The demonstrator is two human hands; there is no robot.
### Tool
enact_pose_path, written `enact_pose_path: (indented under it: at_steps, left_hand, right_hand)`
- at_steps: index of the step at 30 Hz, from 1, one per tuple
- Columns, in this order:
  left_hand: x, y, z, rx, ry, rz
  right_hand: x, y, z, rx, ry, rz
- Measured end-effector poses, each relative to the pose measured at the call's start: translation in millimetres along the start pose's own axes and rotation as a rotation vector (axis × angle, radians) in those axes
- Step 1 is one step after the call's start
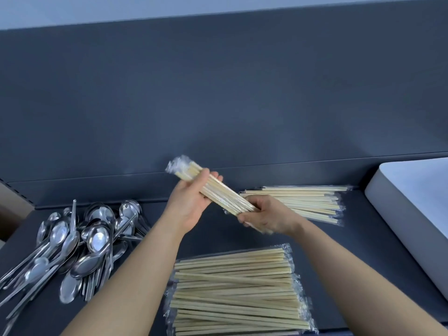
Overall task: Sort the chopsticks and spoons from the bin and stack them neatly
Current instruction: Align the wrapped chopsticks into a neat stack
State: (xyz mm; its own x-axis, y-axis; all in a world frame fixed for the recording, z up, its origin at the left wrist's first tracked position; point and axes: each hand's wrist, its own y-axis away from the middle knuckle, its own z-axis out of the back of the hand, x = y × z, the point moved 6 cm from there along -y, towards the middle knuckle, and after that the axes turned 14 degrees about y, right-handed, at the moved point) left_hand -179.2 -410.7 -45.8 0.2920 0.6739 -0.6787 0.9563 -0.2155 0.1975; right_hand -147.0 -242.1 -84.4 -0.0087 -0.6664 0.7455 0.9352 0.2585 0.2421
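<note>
Both hands hold one bundle of plastic-wrapped wooden chopsticks (225, 194) slanted above the dark table. My left hand (191, 202) grips its upper end, fingers curled round it. My right hand (264, 217) grips the lower end. A neat stack of wrapped chopsticks (312, 202) lies just behind the right hand. A larger pile of wrapped chopsticks (237, 292) lies near the front, between my forearms. A heap of metal spoons (80, 241) lies at the left.
A white bin (412, 202) stands at the right edge. A dark blue-grey back wall (218, 93) rises behind the dark table (363, 251). A brown cardboard edge (9, 204) shows at the far left.
</note>
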Motion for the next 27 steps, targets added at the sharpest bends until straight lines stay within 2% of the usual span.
enact_pose_path:
  at_steps: [6, 8, 10, 13, 19, 23, 27]
  left_hand:
    - [12.9, 19.3, 77.1, -0.31, -0.303, -0.067]
    - [15.9, 26.8, 90.1, -0.359, -0.557, -0.069]
    - [17.3, 34.1, 98.4, -0.358, -0.788, -0.065]
    - [15.7, 39.0, 104.3, -0.316, -0.919, -0.076]
    - [18.0, 47.6, 109.0, -0.21, -1.068, -0.094]
    - [25.3, 52.7, 108.9, -0.142, -1.147, -0.209]
    - [19.6, 55.6, 114.9, -0.217, -1.137, -0.313]
  right_hand:
    - [-19.5, -0.4, 6.4, 0.054, 0.457, -0.01]
    - [-21.3, -4.5, -1.8, 0.046, 0.678, 0.007]
    - [-22.0, -3.9, -10.9, 0.053, 0.767, 0.031]
    - [-29.9, 3.9, -10.8, 0.013, 0.674, 0.029]
    - [-52.5, 32.1, 3.1, -0.227, 0.32, -0.045]
    - [-58.0, 38.0, -16.6, -0.259, 0.267, -0.001]
    - [-52.3, 35.1, -19.1, -0.262, 0.345, 0.055]
